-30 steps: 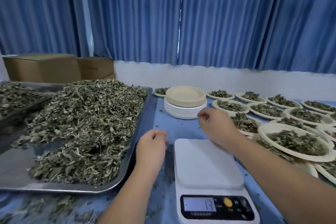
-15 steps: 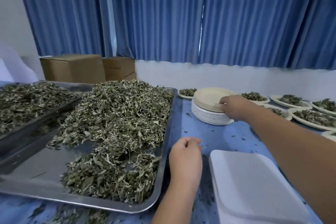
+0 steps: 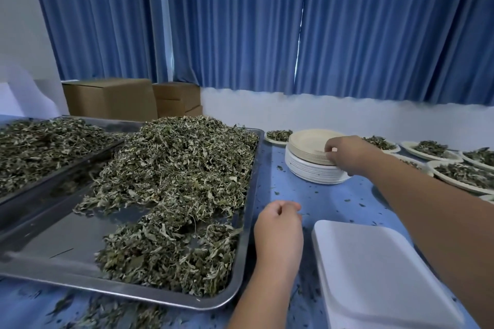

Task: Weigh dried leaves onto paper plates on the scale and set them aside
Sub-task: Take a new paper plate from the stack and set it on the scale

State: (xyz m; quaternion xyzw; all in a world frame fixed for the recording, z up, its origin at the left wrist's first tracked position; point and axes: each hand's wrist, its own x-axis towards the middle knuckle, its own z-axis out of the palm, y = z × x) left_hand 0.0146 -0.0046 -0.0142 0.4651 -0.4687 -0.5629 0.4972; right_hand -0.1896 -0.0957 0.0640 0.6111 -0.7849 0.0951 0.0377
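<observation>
A stack of empty paper plates [image 3: 307, 149] stands at the back of the blue table. My right hand [image 3: 347, 153] reaches over it, thumb and fingers pinching the rim of the top plates. The white scale [image 3: 374, 270] lies at the lower right with a bare platform; its display is out of frame. My left hand [image 3: 279, 224] hovers loosely curled and holds nothing, between the scale and a steel tray [image 3: 246, 248]. A big heap of dried leaves [image 3: 173, 184] fills that tray.
A second steel tray of leaves [image 3: 40, 147] lies at the far left. Several filled paper plates [image 3: 433, 148] line the right side and one [image 3: 279, 136] sits behind the stack. Cardboard boxes [image 3: 112, 99] stand by the blue curtains. Leaf crumbs dot the blue table [image 3: 320, 200].
My right hand moved from above the scale to the plate stack and now pinches the top plates' rim. The view swung left. My left hand stayed put.
</observation>
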